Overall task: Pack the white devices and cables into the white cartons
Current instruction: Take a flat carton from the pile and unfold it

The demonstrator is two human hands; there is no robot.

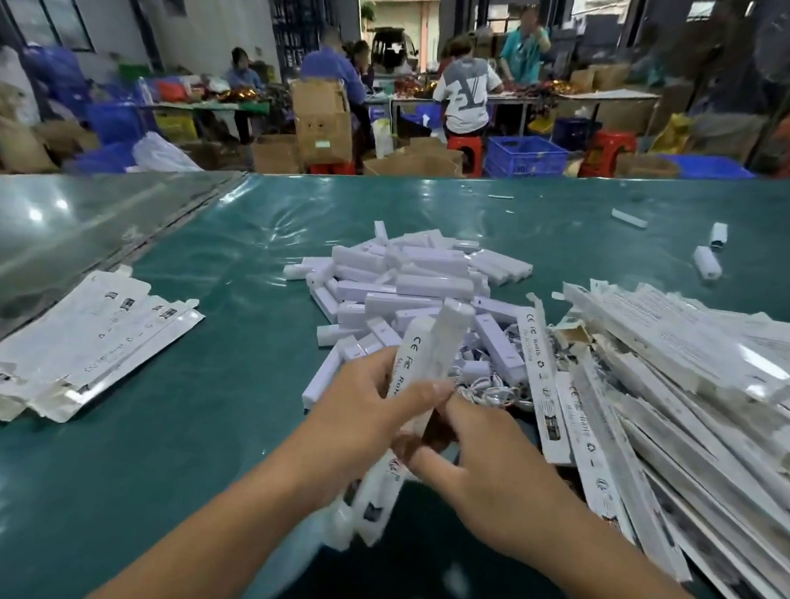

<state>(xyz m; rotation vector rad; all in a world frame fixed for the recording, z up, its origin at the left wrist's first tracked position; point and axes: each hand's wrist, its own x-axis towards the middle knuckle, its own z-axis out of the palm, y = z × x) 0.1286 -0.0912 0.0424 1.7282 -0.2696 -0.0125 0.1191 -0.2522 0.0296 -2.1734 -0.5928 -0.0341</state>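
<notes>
My left hand (366, 405) grips a long white carton (415, 348) held upright and tilted, with "CE FC" print on its side. A white device (452, 332) sticks out of the carton's top beside it. My right hand (479, 466) curls around the carton's lower middle, fingers against it. Behind the hands lies a heap of white devices (409, 276), with a tangle of white cables (485, 386) at its near right edge. Flat cartons (660, 391) are stacked at the right.
A smaller pile of flat cartons (77, 345) lies at the left on the green table (181, 471). A few stray devices (707, 262) sit at the far right. People work among crates and cardboard boxes beyond the table's far edge.
</notes>
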